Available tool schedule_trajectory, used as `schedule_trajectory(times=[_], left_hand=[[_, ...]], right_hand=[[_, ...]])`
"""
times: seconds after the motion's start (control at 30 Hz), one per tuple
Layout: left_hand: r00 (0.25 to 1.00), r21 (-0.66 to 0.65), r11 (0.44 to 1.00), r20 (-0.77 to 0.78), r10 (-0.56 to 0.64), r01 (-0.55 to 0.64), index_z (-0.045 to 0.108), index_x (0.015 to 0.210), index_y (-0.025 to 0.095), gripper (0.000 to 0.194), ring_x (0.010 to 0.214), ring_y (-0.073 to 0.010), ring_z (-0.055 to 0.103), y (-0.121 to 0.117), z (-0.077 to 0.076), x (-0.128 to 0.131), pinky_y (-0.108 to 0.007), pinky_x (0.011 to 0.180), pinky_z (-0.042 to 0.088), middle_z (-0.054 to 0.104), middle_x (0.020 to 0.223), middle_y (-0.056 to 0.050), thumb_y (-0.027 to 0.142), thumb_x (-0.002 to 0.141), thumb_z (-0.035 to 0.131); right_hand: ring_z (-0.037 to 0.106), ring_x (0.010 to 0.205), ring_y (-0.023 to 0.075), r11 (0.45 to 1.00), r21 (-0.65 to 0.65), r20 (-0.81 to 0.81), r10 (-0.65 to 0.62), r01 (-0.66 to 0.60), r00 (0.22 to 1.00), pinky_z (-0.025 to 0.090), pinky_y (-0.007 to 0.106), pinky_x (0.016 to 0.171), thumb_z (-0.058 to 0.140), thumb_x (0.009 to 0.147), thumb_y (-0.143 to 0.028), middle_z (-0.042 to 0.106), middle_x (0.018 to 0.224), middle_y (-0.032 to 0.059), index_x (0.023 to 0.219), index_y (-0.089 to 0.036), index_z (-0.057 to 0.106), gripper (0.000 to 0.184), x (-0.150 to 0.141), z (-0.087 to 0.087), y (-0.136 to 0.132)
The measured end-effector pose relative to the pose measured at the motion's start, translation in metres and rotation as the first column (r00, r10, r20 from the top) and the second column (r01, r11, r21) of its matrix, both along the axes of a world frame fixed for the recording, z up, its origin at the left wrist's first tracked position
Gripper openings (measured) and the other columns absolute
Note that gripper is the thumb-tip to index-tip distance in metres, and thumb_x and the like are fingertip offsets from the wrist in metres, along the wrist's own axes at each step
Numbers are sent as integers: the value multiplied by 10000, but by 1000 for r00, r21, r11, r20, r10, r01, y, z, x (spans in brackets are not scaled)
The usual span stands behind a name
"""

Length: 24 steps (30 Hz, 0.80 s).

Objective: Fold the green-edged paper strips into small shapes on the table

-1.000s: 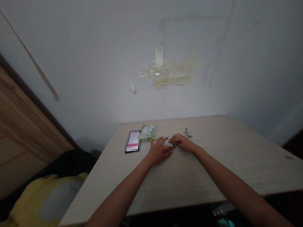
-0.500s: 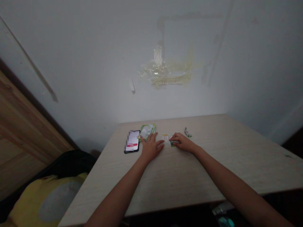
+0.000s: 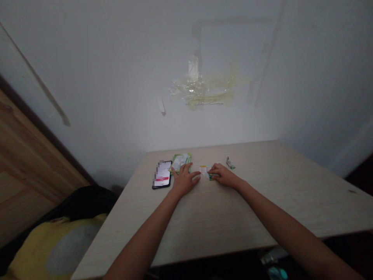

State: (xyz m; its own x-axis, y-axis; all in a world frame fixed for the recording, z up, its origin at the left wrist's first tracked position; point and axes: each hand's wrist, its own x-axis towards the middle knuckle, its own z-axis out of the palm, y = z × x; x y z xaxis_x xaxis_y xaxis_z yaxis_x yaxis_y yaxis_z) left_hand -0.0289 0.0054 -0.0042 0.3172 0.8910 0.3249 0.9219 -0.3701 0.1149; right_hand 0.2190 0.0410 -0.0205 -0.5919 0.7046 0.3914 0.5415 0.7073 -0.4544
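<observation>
My left hand (image 3: 184,182) rests on the table with its fingers spread and nothing gripped. Its fingertips lie at the near edge of a green-and-white printed packet (image 3: 180,160); whether they press on it I cannot tell. To the right, my right hand (image 3: 223,175) has its fingers closed in a pinch on a small printed packet (image 3: 203,170) with a yellow strip along its top. My fingers cover the packet's right part. The left thumb is close to its left side.
A phone (image 3: 162,179) with a lit screen lies left of the green packet, partly under its corner. Beyond my right hand is a small crumpled wrapper scrap (image 3: 230,163). The pale wooden table (image 3: 210,221) meets a wall at the back. A yellow-and-grey plush item (image 3: 55,247) sits low left.
My left hand has shifted very slightly left, its thumb a little further from the small packet. The right hand keeps its pinch in nearly the same place.
</observation>
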Motion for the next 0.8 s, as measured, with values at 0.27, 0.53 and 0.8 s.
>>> schedule_trajectory(times=[0.27,0.53,0.8], left_hand=[[999,-46,998,-1,-40,40,576,1194,532,334,1400,-338,237,0,2,-4,-786,1002,-45,352,1507,9,581,890,447],[996,-14,996,17,-87,87,589,1180,532,315,1404,-340,242,-1,-1,-3,-784,999,-53,366,1502,1,556,881,492],[985,-30,985,0,-172,172,575,1190,544,321,1403,-341,235,-8,-1,3,-779,1018,-16,349,1502,19,559,883,483]], right_hand=[[532,1030,232,1000,-16,14,-7,7,1000,417,385,957,600,832,-157,601,1051,108,1151,-192,687,333,0,1,-1],[532,1015,225,1000,1,9,-2,2,1000,419,380,947,615,835,-173,605,1035,96,1146,-209,689,321,1,-3,3],[526,1012,220,1000,-5,6,-3,3,1000,419,376,939,606,851,-188,597,1038,98,1151,-203,683,310,1,-4,4]])
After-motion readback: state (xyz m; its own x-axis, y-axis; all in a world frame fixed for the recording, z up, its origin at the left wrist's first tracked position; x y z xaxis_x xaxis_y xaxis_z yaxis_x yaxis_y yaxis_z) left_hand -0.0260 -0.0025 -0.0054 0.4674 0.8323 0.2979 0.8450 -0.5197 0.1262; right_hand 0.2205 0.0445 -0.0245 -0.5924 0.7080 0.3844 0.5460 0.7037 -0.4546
